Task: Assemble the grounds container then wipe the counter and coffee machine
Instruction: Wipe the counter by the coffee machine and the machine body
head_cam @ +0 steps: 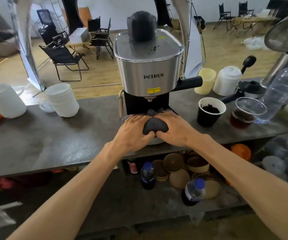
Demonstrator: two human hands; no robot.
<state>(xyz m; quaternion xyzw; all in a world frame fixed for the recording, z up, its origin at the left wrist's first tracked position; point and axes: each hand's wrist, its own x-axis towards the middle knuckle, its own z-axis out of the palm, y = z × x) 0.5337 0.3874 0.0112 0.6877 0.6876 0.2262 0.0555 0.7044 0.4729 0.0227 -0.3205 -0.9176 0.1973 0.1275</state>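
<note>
Both hands, the left hand and right hand, are gripping a dark cloth bunched between them, pressing it on the machine base near the worktop front edge; wiping seems underway; next they probably need sweeping strokes across the base.

Grey counter under coffee machine, paper cup, stacked bowls.

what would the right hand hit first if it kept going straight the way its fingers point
Probably the coffee machine: the right hand, gripping the dark cloth with the left hand, points at its black base just ahead. Depth is hard to judge.
</note>
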